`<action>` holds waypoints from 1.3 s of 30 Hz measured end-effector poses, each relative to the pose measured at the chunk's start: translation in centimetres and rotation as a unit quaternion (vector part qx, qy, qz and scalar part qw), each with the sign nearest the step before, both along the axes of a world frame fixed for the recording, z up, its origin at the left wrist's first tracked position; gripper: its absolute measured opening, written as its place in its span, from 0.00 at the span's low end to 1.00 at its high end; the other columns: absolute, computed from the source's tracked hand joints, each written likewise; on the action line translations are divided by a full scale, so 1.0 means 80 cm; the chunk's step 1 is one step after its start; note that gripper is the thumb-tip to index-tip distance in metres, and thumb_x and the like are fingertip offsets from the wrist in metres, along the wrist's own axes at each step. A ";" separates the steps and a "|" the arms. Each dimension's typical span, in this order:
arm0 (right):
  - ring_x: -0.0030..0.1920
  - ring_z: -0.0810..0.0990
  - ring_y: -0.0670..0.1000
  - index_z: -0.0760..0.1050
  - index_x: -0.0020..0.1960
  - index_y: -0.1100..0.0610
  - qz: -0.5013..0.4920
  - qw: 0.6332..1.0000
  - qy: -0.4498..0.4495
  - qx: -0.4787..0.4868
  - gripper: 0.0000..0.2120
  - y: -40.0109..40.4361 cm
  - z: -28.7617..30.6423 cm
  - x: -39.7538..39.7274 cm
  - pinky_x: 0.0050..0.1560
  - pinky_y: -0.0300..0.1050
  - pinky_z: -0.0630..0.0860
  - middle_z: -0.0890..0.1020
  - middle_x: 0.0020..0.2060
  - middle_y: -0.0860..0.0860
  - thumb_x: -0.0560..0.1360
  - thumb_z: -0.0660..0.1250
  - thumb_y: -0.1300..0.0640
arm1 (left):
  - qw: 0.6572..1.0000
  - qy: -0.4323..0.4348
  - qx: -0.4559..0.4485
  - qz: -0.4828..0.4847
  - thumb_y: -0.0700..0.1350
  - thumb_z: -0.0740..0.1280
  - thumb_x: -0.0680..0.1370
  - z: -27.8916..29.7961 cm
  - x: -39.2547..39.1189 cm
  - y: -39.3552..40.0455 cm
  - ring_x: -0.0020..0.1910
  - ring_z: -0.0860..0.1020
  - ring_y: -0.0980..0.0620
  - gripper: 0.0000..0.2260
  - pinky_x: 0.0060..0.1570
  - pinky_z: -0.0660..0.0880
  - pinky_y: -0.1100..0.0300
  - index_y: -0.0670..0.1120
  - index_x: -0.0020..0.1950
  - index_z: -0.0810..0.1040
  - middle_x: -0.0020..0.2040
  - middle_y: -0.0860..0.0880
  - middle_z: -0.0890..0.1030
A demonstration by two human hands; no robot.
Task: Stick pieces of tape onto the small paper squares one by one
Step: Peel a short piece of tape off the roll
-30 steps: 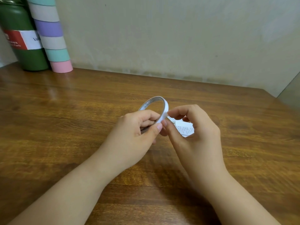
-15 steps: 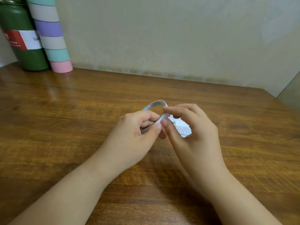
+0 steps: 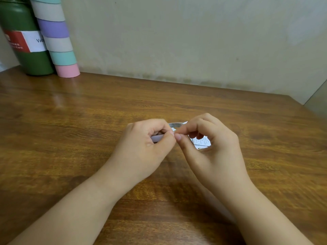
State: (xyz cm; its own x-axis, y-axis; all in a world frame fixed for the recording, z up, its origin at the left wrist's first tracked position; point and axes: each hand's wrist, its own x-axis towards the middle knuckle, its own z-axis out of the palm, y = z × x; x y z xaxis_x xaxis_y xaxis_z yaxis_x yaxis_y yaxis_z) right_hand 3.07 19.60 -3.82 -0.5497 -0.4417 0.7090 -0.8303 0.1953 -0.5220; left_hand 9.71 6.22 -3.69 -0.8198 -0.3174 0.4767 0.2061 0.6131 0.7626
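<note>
Here I see both hands meeting low over the wooden table, thumb tips almost touching. My left hand has its fingers curled round the tape roll, thumb laid along the near rim; the roll is tipped nearly flat, so only a pale sliver of its band shows under the thumb and a grey arc of its far edge peeks out just beyond the knuckles. My right hand is bent in a loose claw, index finger and thumb brought together in a pinch right at the roll's rim, beside the left thumb nail. I cannot tell whether a free end of tape sits between those two fingertips; the spot is small and a little blurred. The other right fingers are curled above and hold nothing that I can see.

The small paper squares lie on the table directly beneath the arch of the right fingers, printed with fine text, one corner pointing toward my right palm. They overlap, and I cannot count them.

Far beyond the left fingers, at the back corner against the wall, a green canister with a red and white label stands upright, and touching its right side is a tube banded in teal, grey, purple and pink.
</note>
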 end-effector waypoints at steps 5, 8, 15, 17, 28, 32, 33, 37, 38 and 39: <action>0.40 0.75 0.42 0.78 0.39 0.58 0.027 0.999 0.002 -0.017 0.03 -0.001 0.001 0.003 0.44 0.29 0.68 0.77 0.37 0.46 0.70 0.71 0.64 | 0.999 -0.001 0.032 -0.027 0.56 0.60 0.65 0.003 -0.001 0.000 0.24 0.64 0.59 0.13 0.25 0.60 0.65 0.48 0.33 0.75 0.23 0.56 0.68; 0.42 0.75 0.43 0.78 0.41 0.58 0.046 0.999 0.017 -0.008 0.03 0.000 0.003 0.000 0.46 0.33 0.70 0.77 0.39 0.46 0.71 0.70 0.65 | 0.996 -0.004 0.072 -0.044 0.56 0.60 0.64 0.003 -0.002 -0.002 0.24 0.62 0.59 0.12 0.26 0.59 0.64 0.49 0.32 0.75 0.22 0.55 0.67; 0.46 0.76 0.49 0.77 0.42 0.53 0.137 0.988 -0.010 0.074 0.03 0.021 0.016 -0.015 0.50 0.37 0.69 0.77 0.42 0.44 0.74 0.67 0.58 | 0.985 -0.024 0.164 -0.051 0.48 0.62 0.70 0.007 -0.004 -0.003 0.26 0.64 0.59 0.09 0.29 0.62 0.64 0.50 0.31 0.76 0.23 0.56 0.68; 0.45 0.76 0.47 0.76 0.42 0.52 0.170 0.980 -0.070 0.069 0.03 0.024 0.018 -0.016 0.49 0.36 0.69 0.77 0.41 0.43 0.74 0.67 0.57 | 0.975 0.005 0.221 -0.019 0.45 0.63 0.75 0.011 -0.008 -0.018 0.27 0.65 0.59 0.11 0.29 0.63 0.66 0.48 0.33 0.77 0.23 0.56 0.67; 0.38 0.70 0.46 0.81 0.57 0.54 0.266 0.847 -0.449 -0.104 0.19 0.010 0.014 -0.013 0.43 0.37 0.71 0.72 0.38 0.48 0.70 0.61 0.64 | 0.909 -0.022 0.399 -0.120 0.36 0.61 0.79 0.012 -0.006 -0.019 0.31 0.64 0.57 0.15 0.40 0.62 0.59 0.52 0.61 0.76 0.30 0.52 0.67; 0.39 0.68 0.46 0.79 0.60 0.48 0.287 0.843 -0.447 -0.082 0.27 0.010 0.012 -0.008 0.46 0.39 0.69 0.69 0.40 0.50 0.66 0.60 0.66 | 0.869 -0.055 0.450 -0.199 0.39 0.64 0.70 0.011 -0.007 -0.019 0.33 0.65 0.55 0.15 0.42 0.62 0.57 0.46 0.53 0.83 0.32 0.50 0.67; 0.40 0.68 0.46 0.79 0.60 0.46 0.290 0.845 -0.442 -0.076 0.28 0.010 0.011 -0.007 0.47 0.39 0.70 0.68 0.41 0.50 0.66 0.60 0.67 | 0.858 -0.062 0.465 -0.212 0.39 0.64 0.69 0.010 -0.007 -0.019 0.34 0.65 0.55 0.15 0.41 0.62 0.57 0.45 0.54 0.83 0.32 0.49 0.68; 0.41 0.68 0.45 0.78 0.61 0.44 0.294 0.853 -0.426 -0.064 0.30 0.008 0.010 -0.005 0.49 0.38 0.70 0.69 0.41 0.49 0.65 0.59 0.67 | 0.822 -0.069 0.502 -0.260 0.38 0.63 0.71 0.012 -0.005 -0.017 0.39 0.63 0.51 0.18 0.44 0.58 0.54 0.41 0.59 0.80 0.33 0.48 0.67; 0.41 0.68 0.45 0.78 0.61 0.43 0.290 0.858 -0.419 -0.060 0.30 0.008 0.010 -0.006 0.49 0.38 0.69 0.69 0.41 0.48 0.65 0.60 0.67 | 0.816 -0.066 0.509 -0.266 0.37 0.63 0.71 0.013 -0.004 -0.016 0.38 0.63 0.51 0.17 0.44 0.58 0.54 0.40 0.59 0.80 0.33 0.48 0.67; 0.41 0.68 0.45 0.78 0.61 0.42 0.281 0.869 -0.404 -0.052 0.30 0.009 0.010 -0.006 0.49 0.38 0.69 0.69 0.41 0.48 0.65 0.60 0.66 | 0.812 -0.062 0.514 -0.269 0.37 0.63 0.71 0.014 -0.004 -0.016 0.37 0.63 0.53 0.17 0.43 0.57 0.54 0.40 0.58 0.80 0.33 0.49 0.66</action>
